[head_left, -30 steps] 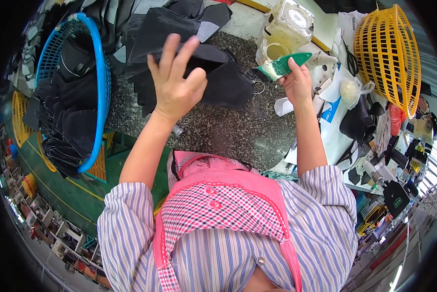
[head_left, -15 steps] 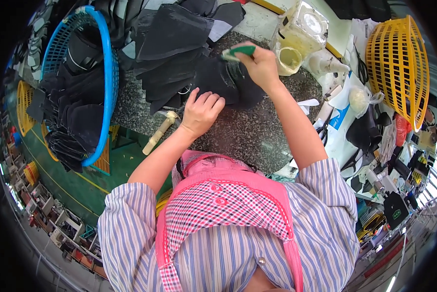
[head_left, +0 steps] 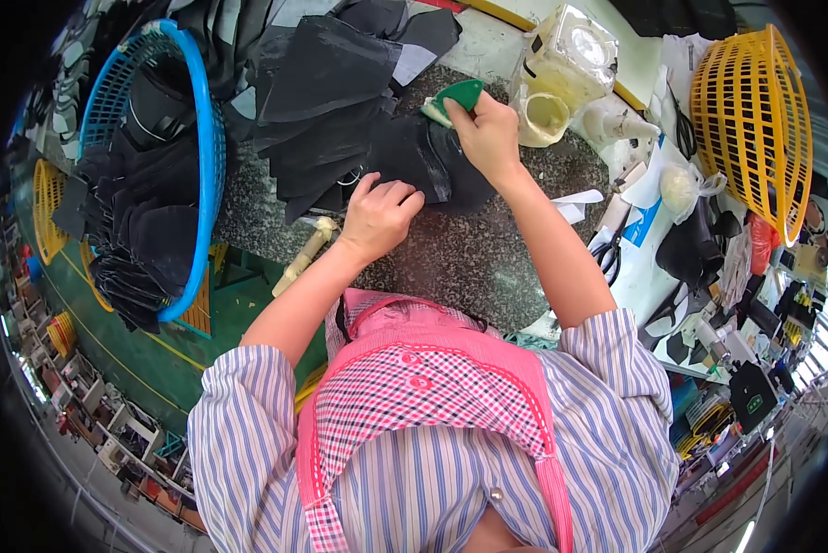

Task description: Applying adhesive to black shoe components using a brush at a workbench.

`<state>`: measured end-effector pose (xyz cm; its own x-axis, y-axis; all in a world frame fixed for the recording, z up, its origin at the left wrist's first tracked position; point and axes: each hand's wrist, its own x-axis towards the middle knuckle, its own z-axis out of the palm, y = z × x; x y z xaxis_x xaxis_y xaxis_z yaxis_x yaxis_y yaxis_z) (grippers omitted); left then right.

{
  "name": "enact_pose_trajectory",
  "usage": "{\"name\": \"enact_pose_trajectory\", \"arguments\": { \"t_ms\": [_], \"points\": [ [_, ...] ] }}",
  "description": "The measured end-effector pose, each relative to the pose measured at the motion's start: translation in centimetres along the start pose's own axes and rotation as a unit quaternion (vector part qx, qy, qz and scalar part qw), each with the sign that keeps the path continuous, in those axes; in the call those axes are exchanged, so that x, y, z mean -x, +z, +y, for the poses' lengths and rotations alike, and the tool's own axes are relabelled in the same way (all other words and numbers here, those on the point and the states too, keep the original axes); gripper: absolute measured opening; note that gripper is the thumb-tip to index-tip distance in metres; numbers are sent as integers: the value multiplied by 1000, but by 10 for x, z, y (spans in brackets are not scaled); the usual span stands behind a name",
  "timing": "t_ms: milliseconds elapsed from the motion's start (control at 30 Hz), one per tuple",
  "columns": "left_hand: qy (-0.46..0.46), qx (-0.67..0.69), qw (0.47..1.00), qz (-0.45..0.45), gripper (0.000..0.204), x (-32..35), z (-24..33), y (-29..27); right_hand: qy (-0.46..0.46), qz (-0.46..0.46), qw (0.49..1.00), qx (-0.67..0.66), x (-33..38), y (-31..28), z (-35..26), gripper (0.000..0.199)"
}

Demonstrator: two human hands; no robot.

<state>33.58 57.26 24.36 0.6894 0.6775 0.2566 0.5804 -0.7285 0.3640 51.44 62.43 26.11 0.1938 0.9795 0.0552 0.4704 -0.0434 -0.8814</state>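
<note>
Both hands on the black piece

Your left hand (head_left: 380,214) presses the black fabric piece (head_left: 423,161) flat on the speckled bench (head_left: 469,267), fingers (head_left: 397,192) curled loosely, gripping nothing. Your right hand (head_left: 489,138) has its fingers closed round a green scraper (head_left: 458,95), at the piece's far edge. The piece lies just right of the blue basket (head_left: 206,157)

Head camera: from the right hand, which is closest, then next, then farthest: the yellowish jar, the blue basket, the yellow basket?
From the right hand:
1. Yellowish jar, just to its right on the stone slab.
2. Yellow basket, farther right at the bench edge.
3. Blue basket, far left, full of black pieces.
</note>
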Motion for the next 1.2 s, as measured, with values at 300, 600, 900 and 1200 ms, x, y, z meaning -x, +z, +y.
{"name": "enact_pose_trajectory", "arguments": {
  "t_ms": [300, 600, 900, 1200],
  "points": [
    [-46, 50, 997, 24, 10, 6, -3, 2, 204, -213, 956, -4, 59, -53, 16, 10],
    [-61, 65, 995, -48, 11, -4, -12, -3, 124, -191, 974, -14, 62, -45, 11, 14],
    [-342, 360, 857, 137, 31, -79, -78, -122, 44, -28, 981, -188, 29, -51, 15, 10],
    [-128, 85, 988, -1, 63, -45, -12, -2, -32, -196, 961, 190, 55, -99, 44, 13]
  ]
}}
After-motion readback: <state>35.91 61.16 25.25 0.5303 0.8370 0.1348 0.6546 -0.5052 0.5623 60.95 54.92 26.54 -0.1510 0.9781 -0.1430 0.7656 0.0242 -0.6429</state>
